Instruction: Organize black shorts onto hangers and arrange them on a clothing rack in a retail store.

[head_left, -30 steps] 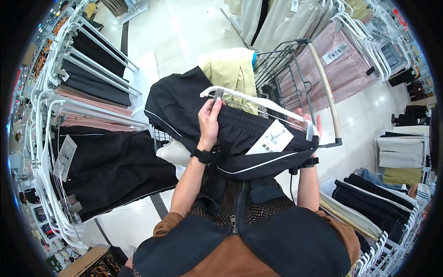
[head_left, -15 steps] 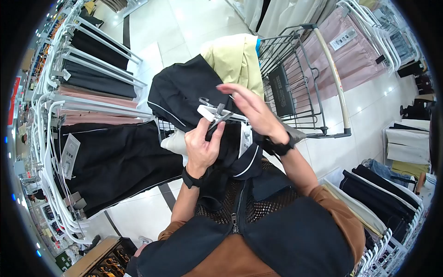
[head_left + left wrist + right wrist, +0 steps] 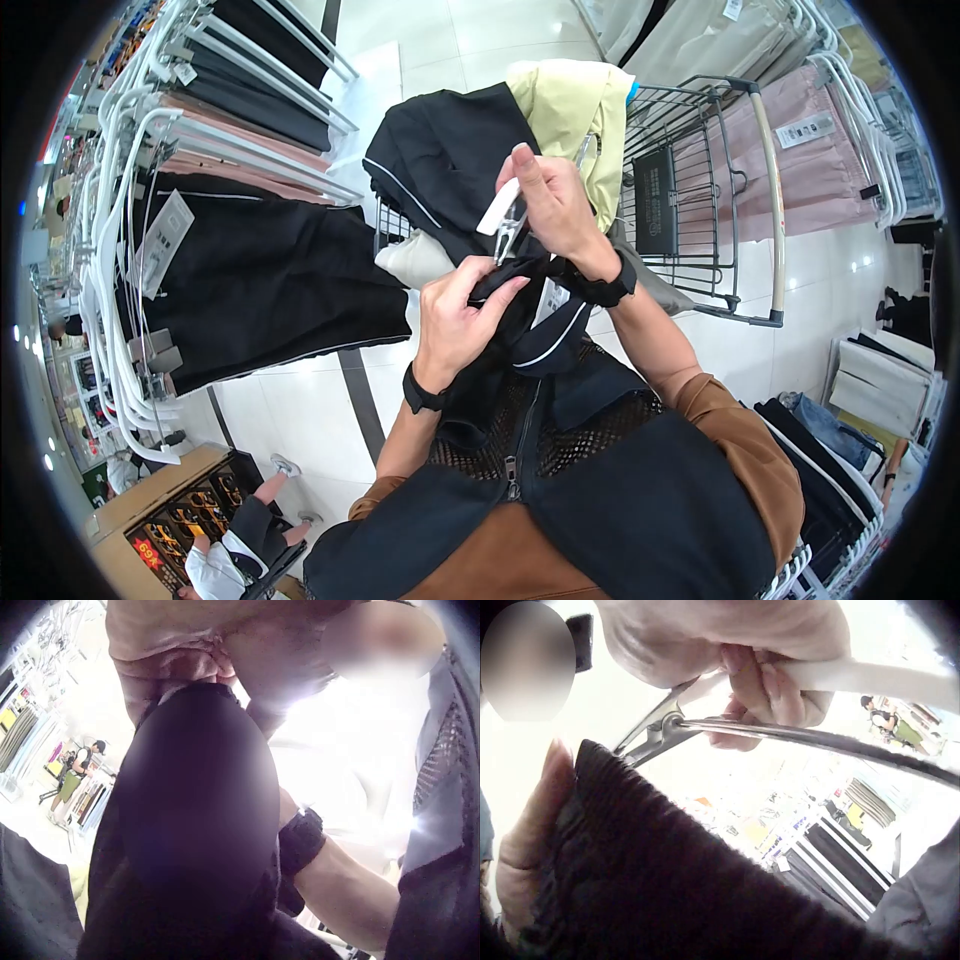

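My left hand (image 3: 452,325) pinches the waistband of a pair of black trousers (image 3: 548,342) with a white side stripe. Just beyond it, my right hand (image 3: 565,210) grips a white clip hanger (image 3: 497,207), its fingers curled round the white bar in the right wrist view. A metal clip (image 3: 664,729) on the hanger's rod reaches down to the corner of the elasticated waistband (image 3: 607,761). The left thumb (image 3: 536,825) lies along that fabric. In the left wrist view, dark cloth (image 3: 187,825) hangs below the left hand and fills the middle.
Ahead stands a wire shopping cart (image 3: 690,190) with black and pale yellow garments (image 3: 590,100) over it. Trousers on hangers (image 3: 270,280) line a rack at left. Pink trousers (image 3: 790,170) hang at right. A person (image 3: 235,560) is at lower left.
My right hand has come from the hanger's far end to grip it near the left hand. The left hand has shifted from the clip to the waistband. The hanger has turned to point away.
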Demonstrator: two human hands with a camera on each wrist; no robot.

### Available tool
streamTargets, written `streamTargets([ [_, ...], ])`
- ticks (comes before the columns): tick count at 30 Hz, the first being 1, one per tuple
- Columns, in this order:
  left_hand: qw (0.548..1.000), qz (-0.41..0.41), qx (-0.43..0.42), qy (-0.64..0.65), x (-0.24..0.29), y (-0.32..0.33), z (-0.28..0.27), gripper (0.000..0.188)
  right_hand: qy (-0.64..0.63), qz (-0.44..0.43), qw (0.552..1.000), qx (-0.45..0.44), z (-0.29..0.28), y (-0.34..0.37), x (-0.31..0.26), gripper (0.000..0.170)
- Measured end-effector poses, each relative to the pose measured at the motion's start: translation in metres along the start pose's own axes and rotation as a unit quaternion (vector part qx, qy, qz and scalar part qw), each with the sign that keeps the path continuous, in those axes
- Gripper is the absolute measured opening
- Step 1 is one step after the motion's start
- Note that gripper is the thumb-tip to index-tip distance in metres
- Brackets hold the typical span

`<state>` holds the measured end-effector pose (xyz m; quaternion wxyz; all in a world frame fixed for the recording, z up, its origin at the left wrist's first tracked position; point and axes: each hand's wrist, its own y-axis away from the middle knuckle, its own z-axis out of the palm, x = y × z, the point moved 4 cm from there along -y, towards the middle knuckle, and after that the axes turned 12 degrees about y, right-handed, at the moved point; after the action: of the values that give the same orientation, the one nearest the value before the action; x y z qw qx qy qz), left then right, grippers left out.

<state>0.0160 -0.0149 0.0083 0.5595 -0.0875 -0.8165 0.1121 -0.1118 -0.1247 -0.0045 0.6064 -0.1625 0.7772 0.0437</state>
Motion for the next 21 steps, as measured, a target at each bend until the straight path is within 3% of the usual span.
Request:
streamTargets([
  [1,0.999,0.039,0.012,0.001,0.005,-0.005,-0.010,0.019,0.021,-0.059,0.998,0.010,0.004,-0.010,-0.007,0.066],
  [2,1.000,0.022,0.009,0.014,0.007,0.006,-0.006,0.019,0.053,-0.081,0.995,0.016,-0.003,0.000,-0.007,0.065],
  [4,0.998,0.047,0.034,-0.001,0.006,0.009,-0.031,0.016,0.001,-0.122,0.990,0.073,0.004,-0.009,-0.031,0.059],
  [7,0.998,0.050,0.043,0.008,0.015,0.026,-0.034,0.014,0.017,-0.114,0.990,0.078,0.002,0.004,-0.043,0.058],
  [12,0.990,0.120,0.080,0.009,0.039,0.045,-0.058,0.015,-0.019,-0.130,0.991,-0.005,0.030,0.016,-0.078,0.060],
  [14,0.990,0.078,0.121,0.013,0.046,0.055,-0.071,0.021,-0.007,-0.164,0.986,-0.019,0.039,0.023,-0.099,0.062],
  [21,0.960,0.193,0.201,0.022,0.049,0.092,-0.097,0.022,-0.012,-0.129,0.989,-0.068,0.077,0.049,-0.120,0.065],
])
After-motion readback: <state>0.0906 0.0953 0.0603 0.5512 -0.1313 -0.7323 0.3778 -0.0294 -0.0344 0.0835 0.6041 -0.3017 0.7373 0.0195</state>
